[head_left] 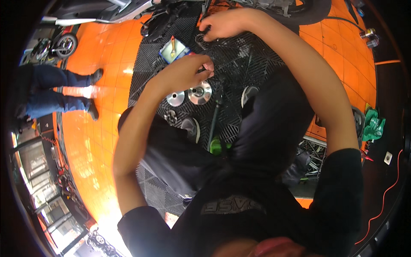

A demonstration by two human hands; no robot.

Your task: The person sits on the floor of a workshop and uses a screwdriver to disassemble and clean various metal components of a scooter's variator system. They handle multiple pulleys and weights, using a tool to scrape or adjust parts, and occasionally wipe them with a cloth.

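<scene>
My left hand (pixel 195 70) hovers over the black mat with its fingers curled in. A small dark thing shows at its fingertips, too small to name. Just below it lie two round, shiny metal discs, a larger one (pixel 200 93) with a central hub and a smaller one (pixel 175 98). Farther off, my right hand (pixel 222 25) is closed beside the underside of a motorbike (pixel 278 10); what its fingers grip, if anything, is hidden. Beside my left hand sits a shallow blue-and-white tub (pixel 182 48) of pale liquid, with a paintbrush (pixel 173 46) resting across it.
Black ribbed matting (pixel 145 68) covers the orange tiled floor (pixel 102 51). A small metal part (pixel 170 116) lies by my left shoe (pixel 190 129). Between my legs are a dark rod (pixel 214 118) and a green object (pixel 217 146). Another person's legs (pixel 64 92) are at the left.
</scene>
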